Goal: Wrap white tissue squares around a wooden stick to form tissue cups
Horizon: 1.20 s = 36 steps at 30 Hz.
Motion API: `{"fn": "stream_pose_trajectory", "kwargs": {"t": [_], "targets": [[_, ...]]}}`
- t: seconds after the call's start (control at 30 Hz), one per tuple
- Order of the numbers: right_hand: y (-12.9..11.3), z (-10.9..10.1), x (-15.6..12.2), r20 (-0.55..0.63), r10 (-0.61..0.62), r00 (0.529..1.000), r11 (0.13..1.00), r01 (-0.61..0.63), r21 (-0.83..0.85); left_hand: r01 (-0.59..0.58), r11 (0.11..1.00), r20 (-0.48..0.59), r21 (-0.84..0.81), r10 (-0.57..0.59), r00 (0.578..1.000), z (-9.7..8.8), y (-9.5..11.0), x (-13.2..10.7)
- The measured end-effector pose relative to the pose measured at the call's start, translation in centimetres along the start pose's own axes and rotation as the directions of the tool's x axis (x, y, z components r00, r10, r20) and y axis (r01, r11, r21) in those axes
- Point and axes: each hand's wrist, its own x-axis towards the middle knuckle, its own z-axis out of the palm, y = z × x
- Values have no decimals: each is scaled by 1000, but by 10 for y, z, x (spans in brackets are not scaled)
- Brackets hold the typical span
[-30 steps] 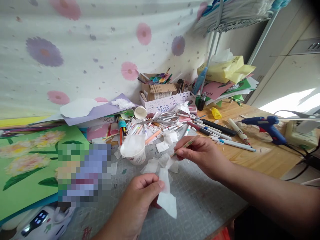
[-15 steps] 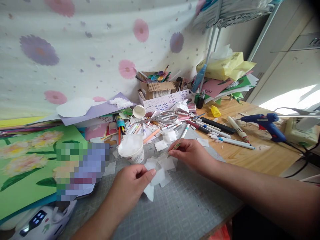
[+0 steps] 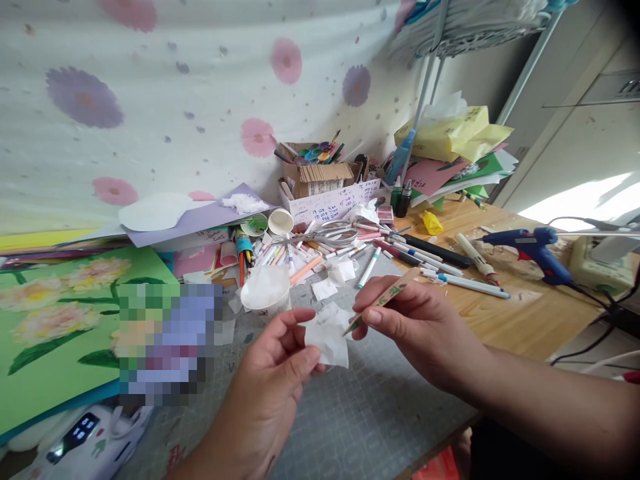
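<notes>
My left hand (image 3: 285, 370) pinches a thin white paper square (image 3: 327, 343) by its lower left edge, above the grey cutting mat (image 3: 380, 413). In my right hand (image 3: 400, 327) is a slim, pointed tan tool (image 3: 383, 299) with a green pattern; its exact kind is unclear. The tool's tip rests on or just over the right part of the paper. Just beyond my left fingers stands a white paper cup (image 3: 266, 301) with thin white paper in its mouth. Other white paper pieces (image 3: 325, 289) lie past the square.
Markers and pencils (image 3: 300, 257) are heaped behind the cup, with scissors (image 3: 337, 233) on top. A cardboard box (image 3: 320, 175) stands at the back. On the right lies a blue glue gun (image 3: 535, 247) with its cable. A green flower picture (image 3: 60, 333) and a white device (image 3: 95, 440) occupy the left.
Both hands have come together. My left hand now holds a paper square up off the mat, and my right hand has brought the pointed tool nearer, over it.
</notes>
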Motion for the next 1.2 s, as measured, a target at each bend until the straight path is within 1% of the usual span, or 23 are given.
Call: {"fn": "stream_pose_trajectory", "kwargs": {"t": [0.07, 0.17, 0.27, 0.4, 0.47, 0.63, 0.7, 0.77, 0.83, 0.93, 1.0, 1.13, 1.2], "targets": [[1, 4, -2, 4, 25, 1000, 996, -26, 88, 64, 994, 28, -85, -62, 998, 2, 0, -2], [3, 6, -2, -9, 59, 998, 994, -58, 90, 100, 990, 84, -97, -92, 992, 1, 0, -3], [3, 6, -2, -14, 76, 997, 997, -76, 32, 86, 994, 108, -68, -78, 991, 0, 1, -3], [-1, 6, -2, 43, 96, 994, 994, -93, -63, 32, 998, 89, -49, -28, 996, 0, 2, -2], [-3, 7, -2, 72, 73, 995, 992, -65, -108, 25, 998, 81, -53, -20, 996, 1, 1, -2], [-5, 11, -3, 85, -94, 992, 964, 112, -242, 74, 996, 143, -50, -66, 988, 2, -2, -5], [-6, 13, -5, 109, -128, 986, 950, 153, -271, 71, 996, 132, -51, -64, 989, 2, -2, -5], [-7, 14, -6, 130, -129, 983, 951, 160, -266, 69, 997, 102, -46, -64, 993, 3, -2, -6], [-9, 13, -7, 123, -116, 986, 961, 142, -236, 67, 997, 98, -32, -63, 993, 3, -2, -6], [-11, 11, -7, 121, -86, 989, 980, 106, -171, 56, 998, 144, -4, -55, 988, 3, -1, -6], [-12, 9, -6, 154, -65, 986, 981, 91, -169, 62, 998, 181, 18, -65, 981, 1, -1, -7], [-16, 9, -5, 227, -86, 970, 965, 137, -221, 119, 992, 232, 31, -123, 965, -3, -2, -7], [-18, 9, -4, 243, -106, 964, 955, 166, -245, 125, 991, 248, 54, -135, 959, -4, -2, -8]]}}
